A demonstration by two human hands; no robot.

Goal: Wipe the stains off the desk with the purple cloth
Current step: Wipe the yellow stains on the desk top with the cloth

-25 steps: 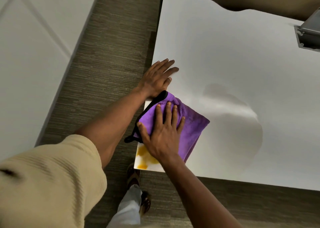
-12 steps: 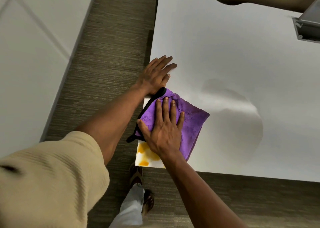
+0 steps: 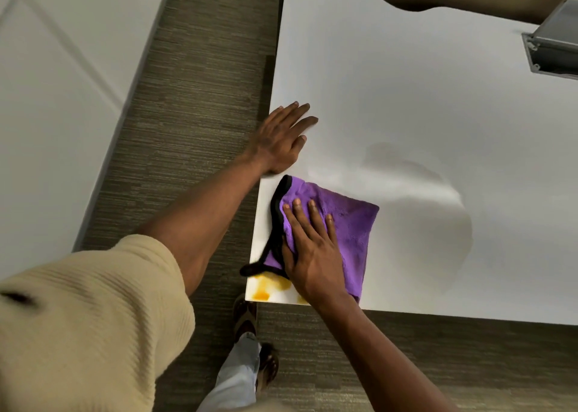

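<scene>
A purple cloth with a black hem lies flat near the front left corner of the white desk. My right hand presses down on it with straight fingers. Orange-yellow stains show on the desk corner, just in front of the cloth and partly under my right hand. My left hand rests flat on the desk's left edge, a little beyond the cloth, fingers spread and holding nothing.
A grey metal box is set in the desk at the far right. Grey-brown carpet surrounds the desk, with a white wall panel to the left. My foot in a sandal stands by the desk corner.
My right hand has slid the cloth toward the front corner, covering more of the orange stain. My left hand has stayed flat on the desk edge.
</scene>
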